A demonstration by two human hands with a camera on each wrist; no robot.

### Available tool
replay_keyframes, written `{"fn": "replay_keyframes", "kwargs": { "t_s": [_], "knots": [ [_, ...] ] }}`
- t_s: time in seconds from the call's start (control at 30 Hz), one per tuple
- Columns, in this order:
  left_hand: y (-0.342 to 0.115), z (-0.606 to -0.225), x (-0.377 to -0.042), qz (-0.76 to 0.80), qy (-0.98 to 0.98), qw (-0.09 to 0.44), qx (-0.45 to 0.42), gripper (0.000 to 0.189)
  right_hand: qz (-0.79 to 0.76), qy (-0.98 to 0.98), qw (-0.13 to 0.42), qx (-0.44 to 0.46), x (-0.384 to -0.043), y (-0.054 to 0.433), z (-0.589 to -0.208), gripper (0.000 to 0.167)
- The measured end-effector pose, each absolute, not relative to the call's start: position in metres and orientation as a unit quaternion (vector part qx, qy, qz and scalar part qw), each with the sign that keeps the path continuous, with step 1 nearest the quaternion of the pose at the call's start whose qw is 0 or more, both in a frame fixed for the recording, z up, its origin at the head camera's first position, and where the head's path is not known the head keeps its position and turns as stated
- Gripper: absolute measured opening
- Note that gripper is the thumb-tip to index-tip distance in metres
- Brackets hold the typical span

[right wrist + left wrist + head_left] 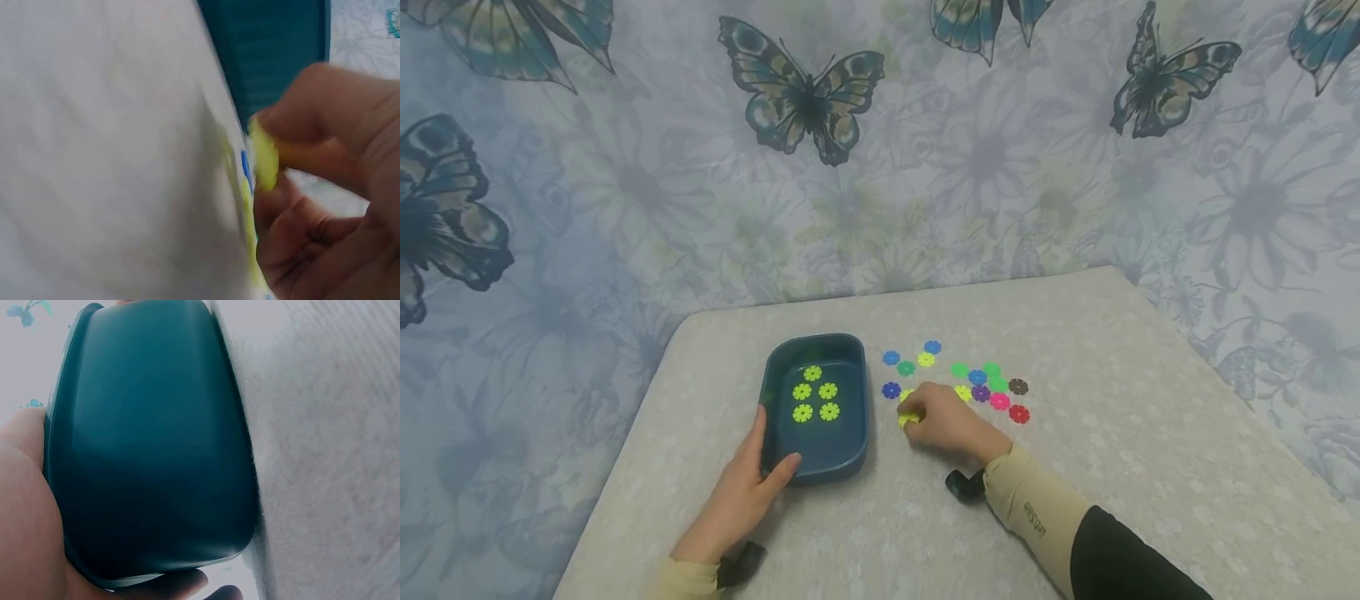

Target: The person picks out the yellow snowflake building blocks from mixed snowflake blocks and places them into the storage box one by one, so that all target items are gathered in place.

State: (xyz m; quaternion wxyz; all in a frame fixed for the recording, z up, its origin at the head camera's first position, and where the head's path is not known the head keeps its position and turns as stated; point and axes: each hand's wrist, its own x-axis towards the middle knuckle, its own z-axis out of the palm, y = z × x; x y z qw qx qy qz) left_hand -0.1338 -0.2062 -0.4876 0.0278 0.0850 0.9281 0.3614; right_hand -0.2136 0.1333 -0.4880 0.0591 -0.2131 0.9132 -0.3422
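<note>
My left hand [737, 496] grips the near-left corner of a dark teal tray [823, 456], its thumb over the rim. In the left wrist view the outer wall of the tray [156, 437] fills the middle, with the hand [28, 519] along its edge. Several yellow notched flower-shaped discs [827, 390] lie apart inside the tray. To the right of the tray, my right hand [951, 427] pinches a yellow disc [265, 156] just above the table. Part of that disc is hidden by the fingers in the head view.
Loose discs lie right of the tray: blue [891, 357], green [906, 367], yellow [926, 359], purple [981, 393], pink [1000, 402], brown [1018, 387] and red [1019, 414]. Some overlap. The cloth-covered table [1120, 500] meets a butterfly-patterned wall [925, 208] at the back.
</note>
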Motion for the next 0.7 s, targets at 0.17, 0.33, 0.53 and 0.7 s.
{"fn": "replay_keyframes", "kwargs": {
  "t_s": [0.17,0.33,0.53,0.7],
  "knots": [
    [-0.206,-0.487,-0.136,0.363,0.927,0.027,0.087,0.101,-0.357,0.910,0.035,-0.207,-0.225,0.129,-0.460,0.030],
    [-0.208,-0.488,-0.135,0.362,0.928,0.025,0.086,0.101,-0.364,0.901,-0.007,-0.237,-0.236,0.114,-0.419,0.030],
    [-0.209,-0.489,-0.134,0.361,0.928,0.024,0.089,0.102,-0.377,0.889,-0.015,-0.261,-0.244,0.073,-0.380,0.030],
    [-0.209,-0.489,-0.136,0.362,0.927,0.023,0.097,0.102,-0.382,0.880,0.009,-0.283,-0.247,0.029,-0.367,0.031]
  ]
}}
